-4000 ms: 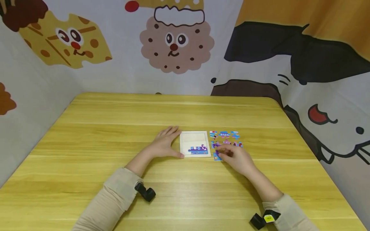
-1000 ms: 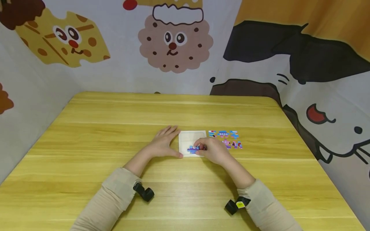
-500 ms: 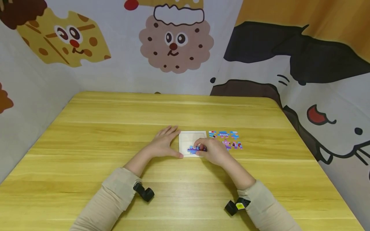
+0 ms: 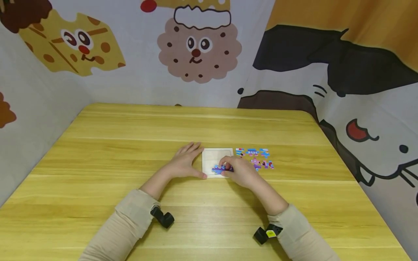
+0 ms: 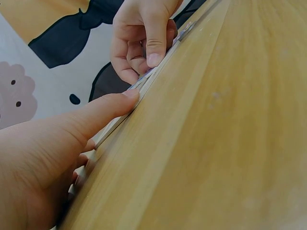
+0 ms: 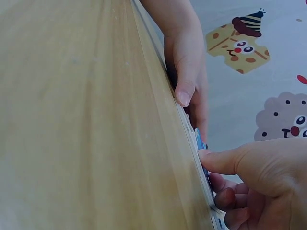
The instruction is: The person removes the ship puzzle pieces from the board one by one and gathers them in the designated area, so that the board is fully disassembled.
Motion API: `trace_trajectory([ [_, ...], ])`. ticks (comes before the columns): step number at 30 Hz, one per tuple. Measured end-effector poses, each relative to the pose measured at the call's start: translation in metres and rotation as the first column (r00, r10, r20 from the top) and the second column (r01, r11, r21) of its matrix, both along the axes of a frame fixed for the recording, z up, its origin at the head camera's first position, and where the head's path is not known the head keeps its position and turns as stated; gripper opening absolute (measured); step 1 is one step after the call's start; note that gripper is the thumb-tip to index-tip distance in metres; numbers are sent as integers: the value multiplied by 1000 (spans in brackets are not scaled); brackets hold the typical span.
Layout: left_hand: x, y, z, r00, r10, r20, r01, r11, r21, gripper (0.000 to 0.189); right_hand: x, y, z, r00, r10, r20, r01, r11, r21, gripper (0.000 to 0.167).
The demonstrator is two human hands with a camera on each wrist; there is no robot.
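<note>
A pale square puzzle board (image 4: 217, 154) lies on the table in the head view, with purple and blue jigsaw pieces along its lower part. My left hand (image 4: 184, 163) rests at the board's left edge, fingers spread and thumb touching the near corner. My right hand (image 4: 241, 170) is over the board's lower right, pinching a blue-purple puzzle piece (image 4: 218, 169) between thumb and curled fingers. In the right wrist view, the edge of a blue piece (image 6: 198, 138) stands slightly above the board by the right thumb. The right hand hides part of the pieces.
Several loose jigsaw pieces (image 4: 252, 152) lie in rows right of the board, some possibly hidden behind the right hand. The wooden table (image 4: 130, 123) meets a cartoon-printed cloth (image 4: 130, 87) at the back and sides.
Since four seconds ago my right hand has moved left from the loose pieces onto the board's lower right. Over the last second it barely shifts. The left hand keeps its place.
</note>
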State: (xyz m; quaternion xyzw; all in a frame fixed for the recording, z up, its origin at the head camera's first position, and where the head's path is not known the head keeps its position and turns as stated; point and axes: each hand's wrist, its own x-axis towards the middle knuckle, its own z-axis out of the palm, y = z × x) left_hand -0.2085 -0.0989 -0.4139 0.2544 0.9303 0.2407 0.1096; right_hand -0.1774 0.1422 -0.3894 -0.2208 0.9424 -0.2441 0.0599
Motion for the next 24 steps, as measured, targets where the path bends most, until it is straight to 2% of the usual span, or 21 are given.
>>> trace_trajectory([
  [13, 0, 0, -1, 1000, -6, -12, 7, 1000, 13, 113, 2, 1, -1, 999, 16, -46, -15, 1000, 13, 23],
  [24, 0, 0, -1, 1000, -7, -22, 7, 1000, 15, 112, 3, 1, -1, 995, 13, -100, -15, 1000, -15, 24],
])
